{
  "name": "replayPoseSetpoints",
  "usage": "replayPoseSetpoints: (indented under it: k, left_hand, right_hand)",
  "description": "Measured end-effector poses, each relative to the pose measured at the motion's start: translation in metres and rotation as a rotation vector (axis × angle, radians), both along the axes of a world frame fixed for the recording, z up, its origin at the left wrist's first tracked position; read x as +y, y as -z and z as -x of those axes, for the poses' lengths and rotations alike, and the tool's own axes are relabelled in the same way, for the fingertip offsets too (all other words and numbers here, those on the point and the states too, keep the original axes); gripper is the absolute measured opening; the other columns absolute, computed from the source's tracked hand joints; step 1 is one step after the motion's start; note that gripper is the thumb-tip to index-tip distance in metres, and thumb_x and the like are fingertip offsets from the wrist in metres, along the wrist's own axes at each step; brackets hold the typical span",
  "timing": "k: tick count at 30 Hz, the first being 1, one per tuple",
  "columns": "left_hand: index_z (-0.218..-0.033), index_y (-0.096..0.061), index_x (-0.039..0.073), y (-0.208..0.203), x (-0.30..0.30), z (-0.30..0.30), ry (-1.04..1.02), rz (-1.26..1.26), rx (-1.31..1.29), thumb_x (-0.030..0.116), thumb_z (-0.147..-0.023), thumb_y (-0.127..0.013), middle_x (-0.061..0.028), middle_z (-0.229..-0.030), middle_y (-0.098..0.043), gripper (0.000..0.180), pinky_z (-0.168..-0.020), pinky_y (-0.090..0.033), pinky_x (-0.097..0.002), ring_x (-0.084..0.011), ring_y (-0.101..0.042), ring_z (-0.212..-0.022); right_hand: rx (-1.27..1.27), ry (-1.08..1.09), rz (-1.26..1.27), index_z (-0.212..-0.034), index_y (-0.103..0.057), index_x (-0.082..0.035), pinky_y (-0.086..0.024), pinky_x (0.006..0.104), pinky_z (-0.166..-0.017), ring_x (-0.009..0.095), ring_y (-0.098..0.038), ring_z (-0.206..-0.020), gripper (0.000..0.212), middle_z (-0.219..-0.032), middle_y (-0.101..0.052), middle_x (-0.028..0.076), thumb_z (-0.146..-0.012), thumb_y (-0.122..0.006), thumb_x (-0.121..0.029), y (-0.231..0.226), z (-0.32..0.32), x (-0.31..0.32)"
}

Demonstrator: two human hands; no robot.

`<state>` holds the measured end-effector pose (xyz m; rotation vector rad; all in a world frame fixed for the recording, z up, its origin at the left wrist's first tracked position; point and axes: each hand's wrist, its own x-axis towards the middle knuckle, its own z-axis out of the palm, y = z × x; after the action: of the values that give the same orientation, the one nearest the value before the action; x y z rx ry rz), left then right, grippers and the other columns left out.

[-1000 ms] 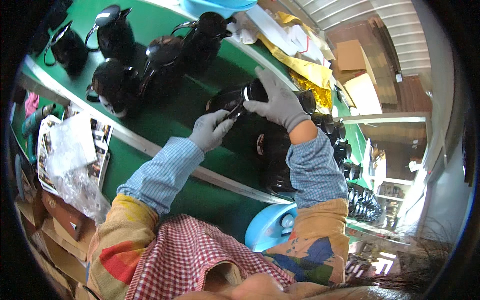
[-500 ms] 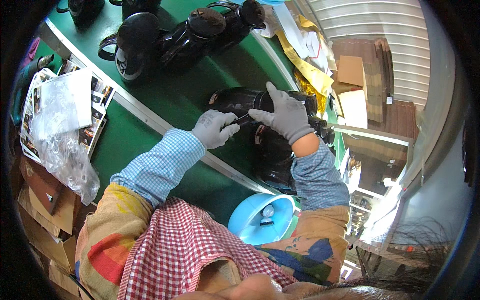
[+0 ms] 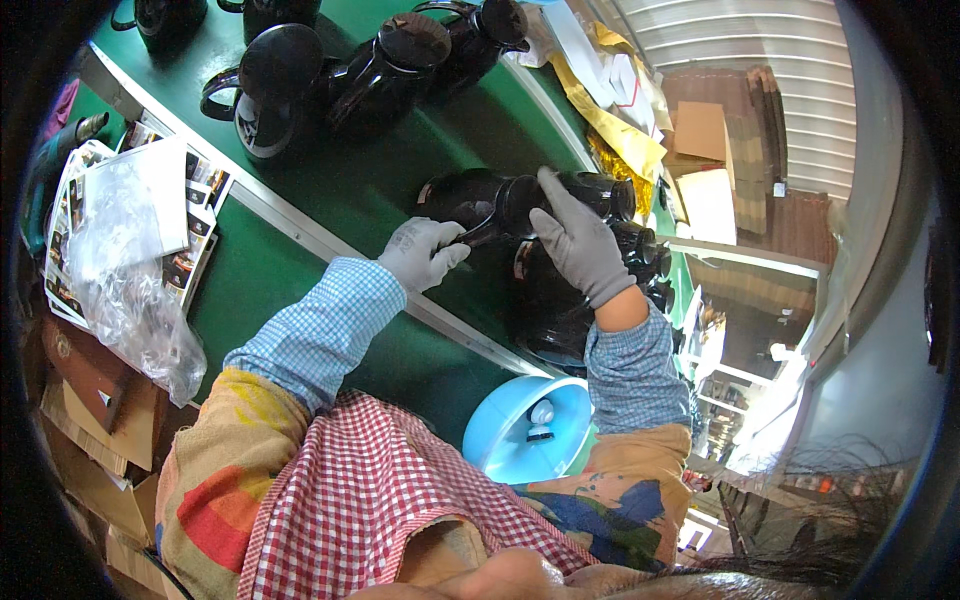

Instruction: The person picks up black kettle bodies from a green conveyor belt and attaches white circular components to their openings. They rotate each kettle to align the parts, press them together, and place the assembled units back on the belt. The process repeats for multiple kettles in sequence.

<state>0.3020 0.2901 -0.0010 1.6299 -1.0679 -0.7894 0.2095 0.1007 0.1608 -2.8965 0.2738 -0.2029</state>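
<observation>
My left hand [image 3: 418,254], in a grey glove, pinches the end of a curved handle on a glossy black piece [image 3: 517,204]. At the other end, my gloved right hand [image 3: 582,245] holds the rounded part between thumb and fingers; its far side is hidden. Right behind it a black jug [image 3: 455,195] lies on its side on the green worktop [image 3: 350,190]. More dark jugs [image 3: 550,300] lie below my right hand, partly covered by my wrist and sleeve.
Several black jugs stand at the back, one with a round lid [image 3: 415,40]. A light blue bowl [image 3: 490,420] with a small white item is near me. Printed sheets and clear plastic [image 3: 130,240] lie left, past a metal rail [image 3: 300,232]. Yellow wrapping [image 3: 625,140] is far right.
The black piece has turned between my hands, so its rounded end and handle now show. My right hand has shifted slightly right and down, and its thumb has moved up.
</observation>
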Motion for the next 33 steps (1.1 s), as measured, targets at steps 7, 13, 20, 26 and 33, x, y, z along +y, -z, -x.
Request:
replayPoseSetpoints:
  k: [7, 13, 20, 26, 33]
  left_hand:
    - [-0.106, -0.068, 0.005, 0.004, -0.003, 0.008, -0.043, 0.053, -0.004, 0.030, -0.100, -0.059, -0.0180, -0.086, -0.067, 0.028, -0.083, -0.047, -0.0485, -0.0352, -0.064, -0.089]
    - [-0.103, -0.068, 0.000, 0.009, -0.003, 0.015, -0.097, 0.130, -0.023, 0.023, -0.095, -0.063, -0.0169, -0.080, -0.065, 0.025, -0.072, -0.049, -0.0462, -0.0347, -0.061, -0.076]
    - [-0.119, -0.064, 0.006, -0.007, 0.016, 0.014, -0.233, 0.154, 0.058, 0.019, -0.089, -0.071, -0.0192, -0.115, -0.065, 0.034, -0.098, -0.047, -0.0465, -0.0359, -0.061, -0.111]
    - [-0.147, -0.042, 0.007, 0.001, 0.050, -0.047, -0.794, 0.388, -0.221, 0.012, -0.083, -0.072, -0.0242, -0.152, -0.040, 0.071, -0.118, -0.033, -0.0481, -0.0393, -0.038, -0.143]
    - [-0.152, -0.034, 0.001, -0.005, 0.041, -0.068, -0.885, 0.095, -0.165, 0.023, -0.089, -0.067, -0.0268, -0.147, -0.043, 0.075, -0.117, -0.032, -0.0474, -0.0410, -0.043, -0.137]
  right_hand:
    - [0.234, -0.362, 0.165, -0.151, -0.042, -0.008, -0.051, 0.0455, -0.097, 0.041, -0.060, -0.119, 0.086, -0.139, -0.054, 0.028, -0.081, -0.071, -0.049, -0.013, -0.010, -0.015]
    - [0.439, 0.178, 0.156, -0.147, -0.044, -0.006, -0.051, 0.0454, -0.095, 0.042, -0.063, -0.111, 0.087, -0.124, -0.060, 0.028, -0.079, -0.070, -0.053, 0.004, -0.027, 0.014]
    - [0.407, 0.191, 0.031, -0.152, -0.042, -0.016, -0.050, 0.0467, -0.099, 0.041, -0.060, -0.117, 0.087, -0.128, -0.056, 0.027, -0.080, -0.071, -0.054, 0.007, -0.021, 0.013]
    - [0.435, 0.211, 0.141, -0.156, -0.036, -0.021, -0.048, 0.0456, -0.103, 0.041, -0.057, -0.122, 0.089, -0.135, -0.054, 0.025, -0.080, -0.071, -0.051, 0.001, 0.015, -0.049]
    - [0.385, 0.192, 0.346, -0.148, -0.050, -0.016, -0.041, 0.0456, -0.111, 0.038, -0.053, -0.131, 0.079, -0.149, -0.048, 0.019, -0.086, -0.061, -0.064, -0.024, -0.035, -0.038]
